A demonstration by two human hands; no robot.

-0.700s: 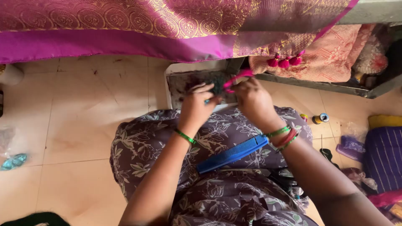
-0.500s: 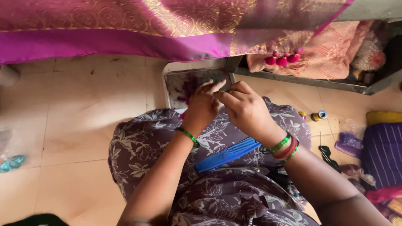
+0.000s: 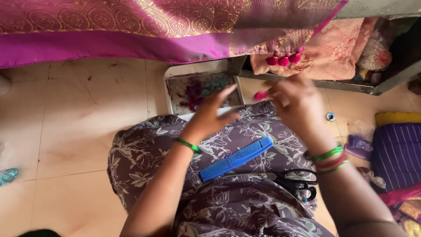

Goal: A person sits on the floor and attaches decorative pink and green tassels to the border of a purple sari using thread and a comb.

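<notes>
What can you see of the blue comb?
The comb is bright blue, plastic by its look, one straight row of fine teeth along a solid spine. It lies flat and diagonal on the person's lap, resting on the purple floral cloth. Neither hand touches it. It looks whole.

The person sits on the floor with a blue comb (image 3: 237, 158) lying on the lap. Above the comb, the left hand (image 3: 210, 115) is spread open near a shallow tray (image 3: 173, 87) of thread scraps. To the comb's upper right, the right hand (image 3: 298, 105), blurred, pinches a small pink tassel (image 3: 261, 95). Black scissors (image 3: 296, 181) lie just right of the comb.
</notes>
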